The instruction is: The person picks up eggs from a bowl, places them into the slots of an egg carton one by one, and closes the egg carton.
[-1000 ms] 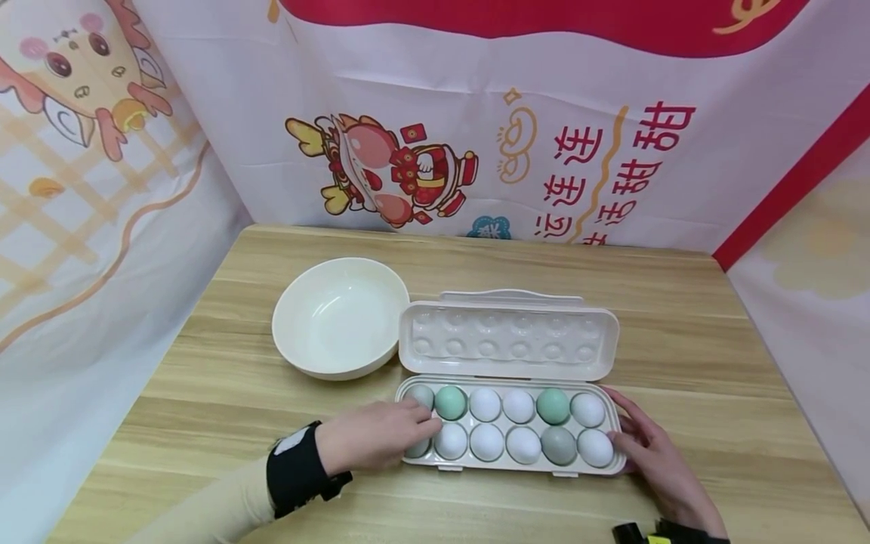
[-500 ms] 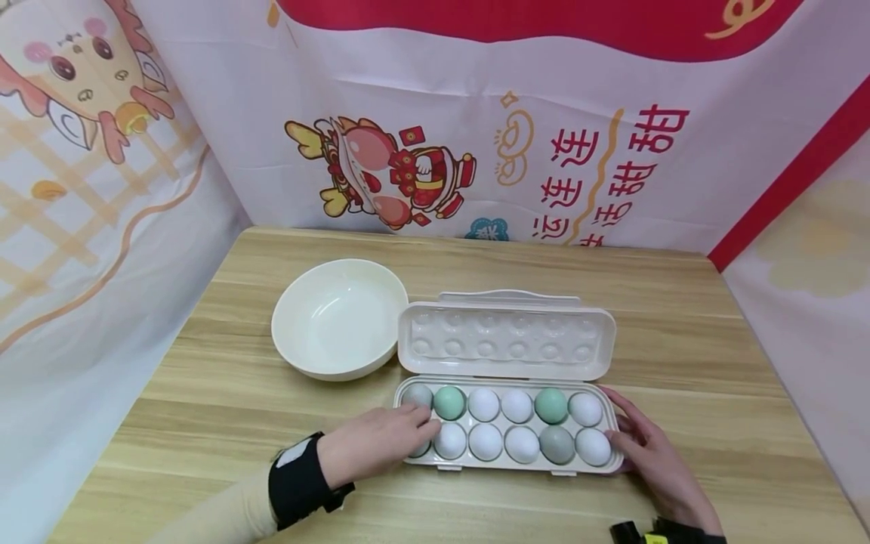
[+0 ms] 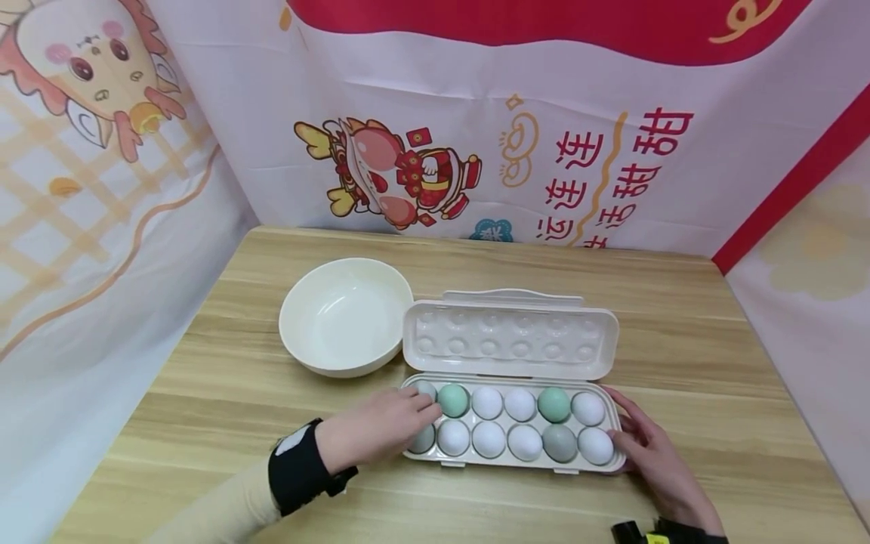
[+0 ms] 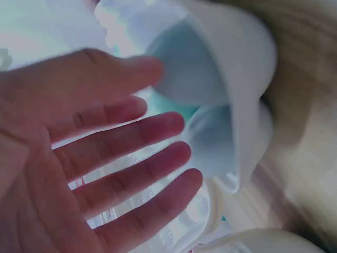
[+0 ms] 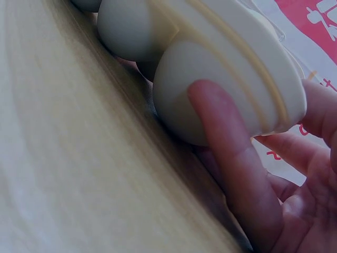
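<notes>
A white plastic egg box [image 3: 503, 463] lies open on the table, its two rows filled with white, grey and green eggs. Over its left end is my left hand [image 3: 387, 425], fingers nearly straight and spread. In the left wrist view the thumb tip is right at a blue-grey egg [image 4: 192, 74], and the fingertips point toward another egg [image 4: 213, 134] in the box. My right hand [image 3: 652, 453] grips the box's right end. In the right wrist view its thumb lies along a rounded cup [image 5: 176, 100] on the box's outside, with fingers around the end.
Behind the eggs the hinged lid [image 3: 510, 364] lies folded back, its inside up. A cream bowl [image 3: 340, 321] stands to its left, close beside it. Printed cloth [image 3: 258, 68] hangs behind the wooden table [image 3: 204, 393].
My left hand has shifted slightly toward the back row, so more of the front-left grey egg shows. My right hand keeps its grip. The head view has moved a little.
</notes>
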The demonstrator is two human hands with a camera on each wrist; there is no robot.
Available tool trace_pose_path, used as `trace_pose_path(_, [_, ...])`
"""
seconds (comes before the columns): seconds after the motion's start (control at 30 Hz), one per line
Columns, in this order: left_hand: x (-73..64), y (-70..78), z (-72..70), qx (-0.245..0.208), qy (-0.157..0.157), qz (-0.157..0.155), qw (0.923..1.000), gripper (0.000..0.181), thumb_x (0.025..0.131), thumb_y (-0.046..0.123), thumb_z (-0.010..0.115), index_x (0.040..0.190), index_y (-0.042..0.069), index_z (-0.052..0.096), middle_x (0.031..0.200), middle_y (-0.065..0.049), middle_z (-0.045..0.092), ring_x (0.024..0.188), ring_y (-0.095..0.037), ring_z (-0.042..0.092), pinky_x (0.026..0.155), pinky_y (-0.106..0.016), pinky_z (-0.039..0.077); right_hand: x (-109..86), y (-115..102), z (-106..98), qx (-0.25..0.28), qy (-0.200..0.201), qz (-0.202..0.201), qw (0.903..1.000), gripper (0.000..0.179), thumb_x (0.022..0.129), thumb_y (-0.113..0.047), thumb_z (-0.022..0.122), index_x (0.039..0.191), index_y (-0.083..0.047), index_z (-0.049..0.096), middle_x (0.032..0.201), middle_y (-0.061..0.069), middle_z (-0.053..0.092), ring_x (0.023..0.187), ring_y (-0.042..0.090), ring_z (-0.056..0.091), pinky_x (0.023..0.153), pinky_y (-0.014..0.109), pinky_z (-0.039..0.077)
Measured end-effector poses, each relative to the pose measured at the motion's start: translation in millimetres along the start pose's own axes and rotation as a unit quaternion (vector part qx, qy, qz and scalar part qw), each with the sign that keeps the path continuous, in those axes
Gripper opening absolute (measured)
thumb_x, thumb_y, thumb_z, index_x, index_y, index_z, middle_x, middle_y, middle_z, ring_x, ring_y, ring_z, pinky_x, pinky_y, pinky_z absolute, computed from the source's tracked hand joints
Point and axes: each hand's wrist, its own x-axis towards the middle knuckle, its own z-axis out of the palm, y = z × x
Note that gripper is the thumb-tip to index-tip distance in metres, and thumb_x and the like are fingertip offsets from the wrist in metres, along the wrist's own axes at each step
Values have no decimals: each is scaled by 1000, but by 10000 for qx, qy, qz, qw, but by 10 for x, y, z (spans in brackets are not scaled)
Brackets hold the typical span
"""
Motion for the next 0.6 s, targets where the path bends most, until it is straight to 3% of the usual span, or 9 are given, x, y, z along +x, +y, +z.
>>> trace_pose_path(0.13, [25, -145, -81, -479, 192, -76, 9986, 28, 78, 10, 70, 103, 7, 57, 96, -4, 57, 89, -21, 55, 78, -31, 46, -3, -7, -5, -41, -17, -4, 10000, 65, 96, -12, 58, 152, -23, 28, 130, 24, 50, 95, 25, 61, 70, 40, 54])
trace_pose_path(0.23, [31, -284, -147, -697, 624, -240, 9953, 32, 79, 11, 73, 106, 6, 58, 110, -11, 58, 100, -26, 56, 83, -38, 48, -6, -17, -13, -71, -100, -54, 9999, 66, 95, -11, 58, 153, -24, 28, 133, 26, 47, 96, 26, 61, 71, 41, 54])
trace_pose_path(0.4, [77, -524, -315, -977, 1393, -616, 9835, 33, 80, 8, 75, 108, 5, 58, 128, -21, 51, 118, -36, 49, 94, -47, 44, 31, -31, -64, -3, -547, -236, 9982, 69, 95, -6, 56, 153, -22, 24, 133, 24, 47, 97, 30, 62, 72, 45, 55])
trace_pose_path(0.5, [127, -665, -409, -1263, 1519, -829, 9768, 33, 82, 8, 74, 111, 3, 58, 133, -23, 46, 122, -37, 44, 99, -48, 39, 57, -48, -112, 74, -892, -227, 9957, 68, 95, -6, 56, 153, -24, 24, 132, 20, 49, 98, 32, 62, 73, 48, 54])
trace_pose_path(0.6, [177, -808, -460, -1669, 1391, -910, 9719, 40, 83, 8, 73, 118, 1, 55, 136, -24, 44, 123, -37, 42, 102, -48, 36, 80, -76, -159, 103, -1207, -199, 9924, 68, 95, -7, 56, 152, -25, 24, 131, 18, 49, 99, 32, 62, 74, 48, 54])
